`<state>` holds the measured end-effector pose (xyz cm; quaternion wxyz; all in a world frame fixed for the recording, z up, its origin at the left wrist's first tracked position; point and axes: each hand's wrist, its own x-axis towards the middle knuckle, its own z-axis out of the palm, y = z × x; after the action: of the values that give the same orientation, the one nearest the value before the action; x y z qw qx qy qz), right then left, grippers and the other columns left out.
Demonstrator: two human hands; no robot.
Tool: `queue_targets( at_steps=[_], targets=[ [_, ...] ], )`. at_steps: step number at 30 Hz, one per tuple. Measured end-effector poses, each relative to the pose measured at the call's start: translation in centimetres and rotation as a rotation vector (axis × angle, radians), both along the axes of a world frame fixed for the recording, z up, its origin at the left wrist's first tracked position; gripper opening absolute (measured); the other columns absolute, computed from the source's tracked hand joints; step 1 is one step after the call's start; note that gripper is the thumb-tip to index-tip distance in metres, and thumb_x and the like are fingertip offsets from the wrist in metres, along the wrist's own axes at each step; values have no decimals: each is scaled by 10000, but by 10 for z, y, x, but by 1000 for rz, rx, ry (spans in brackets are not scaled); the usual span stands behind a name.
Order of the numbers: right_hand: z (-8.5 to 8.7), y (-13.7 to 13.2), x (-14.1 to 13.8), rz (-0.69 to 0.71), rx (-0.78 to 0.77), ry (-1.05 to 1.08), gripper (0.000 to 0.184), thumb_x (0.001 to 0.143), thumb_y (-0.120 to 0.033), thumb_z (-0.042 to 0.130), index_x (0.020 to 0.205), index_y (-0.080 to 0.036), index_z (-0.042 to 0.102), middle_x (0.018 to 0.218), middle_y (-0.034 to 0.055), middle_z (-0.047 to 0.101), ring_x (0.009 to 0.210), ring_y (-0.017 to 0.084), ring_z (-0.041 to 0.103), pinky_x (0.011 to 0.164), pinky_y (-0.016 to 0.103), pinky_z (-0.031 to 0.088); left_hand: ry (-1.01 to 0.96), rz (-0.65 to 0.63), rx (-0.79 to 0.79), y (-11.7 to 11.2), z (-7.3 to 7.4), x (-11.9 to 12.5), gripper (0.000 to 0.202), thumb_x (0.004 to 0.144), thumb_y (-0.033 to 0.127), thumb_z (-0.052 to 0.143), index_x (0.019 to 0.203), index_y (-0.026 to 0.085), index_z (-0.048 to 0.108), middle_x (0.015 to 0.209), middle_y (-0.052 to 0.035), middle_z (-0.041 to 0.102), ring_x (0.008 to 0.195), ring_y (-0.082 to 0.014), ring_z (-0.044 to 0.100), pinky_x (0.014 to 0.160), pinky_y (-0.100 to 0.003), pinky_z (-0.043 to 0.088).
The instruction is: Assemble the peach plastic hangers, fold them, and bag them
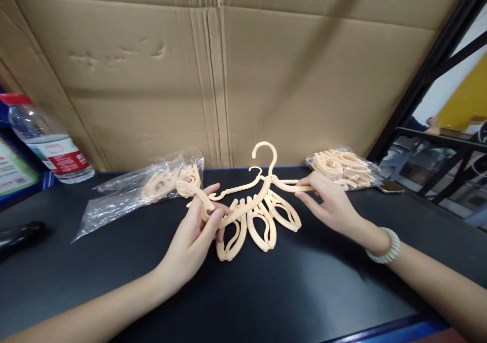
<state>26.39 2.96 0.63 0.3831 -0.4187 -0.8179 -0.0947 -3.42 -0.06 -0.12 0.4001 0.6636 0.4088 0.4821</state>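
A peach plastic hanger (262, 191) with a hook on top and several oval loops hanging under its arms is held above the black table (266, 292). My left hand (200, 226) is closed on the hanger's left arm end, fingers wrapped round it. My right hand (329, 201) pinches the hanger's right arm end between thumb and fingers. A second hanger piece (243, 185) with a small hook lies just behind the first. A pale bead bracelet (384, 246) sits on my right wrist.
A clear bag (152, 185) with peach parts lies left of my hands; another bag (344, 168) of parts lies at the right. A water bottle (45, 140) lies at far left. Cardboard (228, 69) stands behind. A phone (390, 185) and a black frame (433, 64) are at the right.
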Motion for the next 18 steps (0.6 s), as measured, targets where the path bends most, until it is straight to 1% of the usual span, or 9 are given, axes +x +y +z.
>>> queue_targets(
  at_steps=[2,5,8,11,14,18],
  targets=[
    [-1,0,-1,-7,4,-16,127,952,-298,507,928,-190,570,859,66,618,738,194,562,635,323,446,40,-28,1,-1,0,0,482,962,372,461,1398,258,290,960,1,571,565,-93,492,579,-253,499],
    [-2,0,-2,-14,8,-35,149,959,-311,496,929,-189,575,853,66,621,724,190,552,631,324,449,80,-31,27,-1,0,0,511,943,355,510,1399,304,285,1013,2,534,641,-97,518,611,-243,499],
    [-3,-1,-4,-2,6,-28,129,961,-298,498,944,-194,572,858,61,622,732,186,564,641,322,461,105,-36,61,-1,-1,1,560,909,315,558,1403,298,294,1025,-10,520,721,-118,563,628,-243,504],
    [-3,-1,-4,28,-5,-5,89,956,-272,515,970,-200,564,872,57,618,746,182,582,654,319,480,111,-39,80,0,-3,1,594,904,297,543,1436,271,281,1034,-27,540,719,-124,587,649,-261,522],
    [-5,0,-4,73,-9,2,74,951,-227,519,1003,-200,564,879,56,606,773,184,595,676,321,504,136,-24,78,2,-5,-1,583,923,314,514,1459,247,295,1050,-47,588,779,-149,624,754,-307,537],
    [-8,3,-4,134,22,-18,169,959,-165,472,1086,-202,578,951,78,598,871,203,612,762,357,523,207,25,90,4,-5,-4,454,940,334,498,1378,225,461,1194,-90,618,991,-216,636,913,-355,497]
  ],
)
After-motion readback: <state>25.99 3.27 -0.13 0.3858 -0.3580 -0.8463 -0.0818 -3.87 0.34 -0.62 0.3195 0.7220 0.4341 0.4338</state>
